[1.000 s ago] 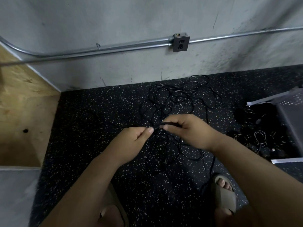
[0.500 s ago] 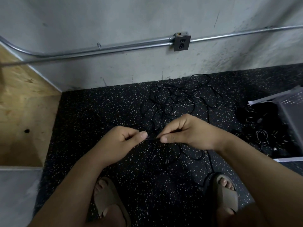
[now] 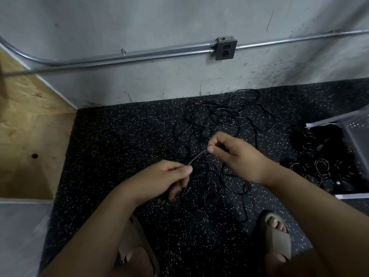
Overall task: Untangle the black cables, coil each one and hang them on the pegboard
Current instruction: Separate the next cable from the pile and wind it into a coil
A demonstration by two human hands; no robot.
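Observation:
A tangle of thin black cables (image 3: 223, 120) lies on the dark speckled floor mat in front of me, near the wall. My left hand (image 3: 165, 178) pinches one black cable (image 3: 196, 157) between thumb and fingers. My right hand (image 3: 231, 154) pinches the same cable a short way up and to the right, so a short stretch runs taut between the two hands. More of the cable hangs down from the hands into the tangle. At the right, a grey perforated pegboard (image 3: 357, 136) lies tilted, with several coiled black cables (image 3: 319, 162) resting on and beside it.
A grey concrete wall carries a metal conduit (image 3: 139, 56) and a power outlet (image 3: 225, 49). A plywood panel (image 3: 26, 126) stands at the left. My feet in sandals (image 3: 277, 236) stand on the mat (image 3: 111, 148) at the bottom.
My hands have drawn apart: the right hand rose up and to the right, the left dropped slightly, and the cable stretch between them is longer.

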